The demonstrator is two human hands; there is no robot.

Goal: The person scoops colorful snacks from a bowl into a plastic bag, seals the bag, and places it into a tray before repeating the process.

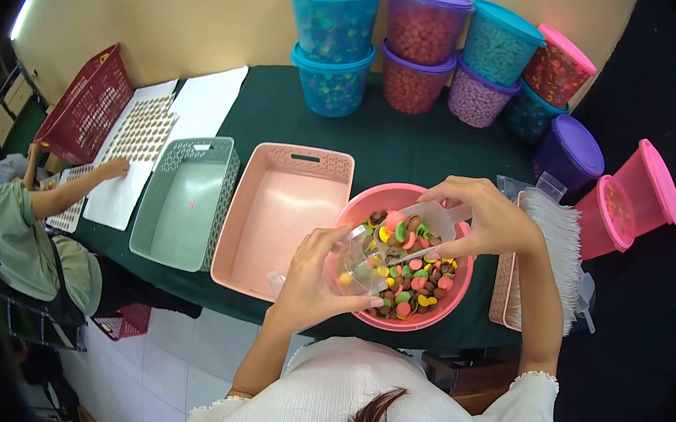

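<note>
My left hand (310, 271) is wrapped round a small clear plastic container (365, 271), with a few coloured pieces showing in it. In my right hand (488, 218) is a translucent scoop (439, 218), loaded with pink, green, yellow and brown pieces and tipped against the container's mouth. Both are over a round pink tub (465, 296). Small round candy-like pieces (410, 291) in the same colours fill its bottom. My fingers partly hide the container and the scoop's handle.
Left of the tub stand a pink basket (248, 271) and a green basket (150, 247). Lidded buckets (335, 18) are stacked behind. White strips (547, 253) fill a basket at right. A person (38, 241) at far left reaches over sheets with brown discs (142, 130).
</note>
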